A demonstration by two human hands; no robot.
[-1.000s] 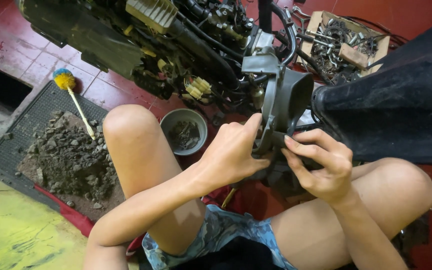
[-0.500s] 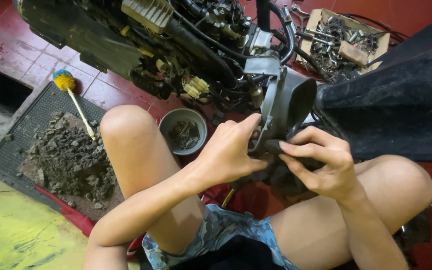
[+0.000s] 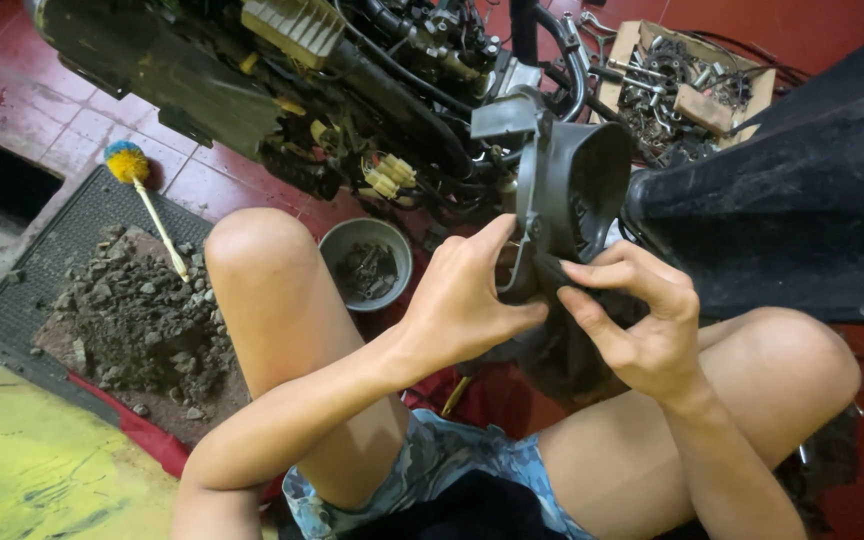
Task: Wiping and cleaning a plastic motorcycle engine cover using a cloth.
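Black fan cover tilted; right hand regripped.

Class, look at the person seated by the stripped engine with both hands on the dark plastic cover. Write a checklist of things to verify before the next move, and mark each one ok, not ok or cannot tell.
1. Left hand grips the rim of the dark plastic cover: ok.
2. Right hand pinches the cover's lower edge: ok.
3. Cover free of the wiring and hoses beside it: cannot tell, the back is hidden.
4. Fasteners all out: cannot tell.
5. Metal bowl of small parts within sight by the knee: ok.
6. Floor around the legs free of loose dirt: not ok, a pile of rubble lies on the mat.
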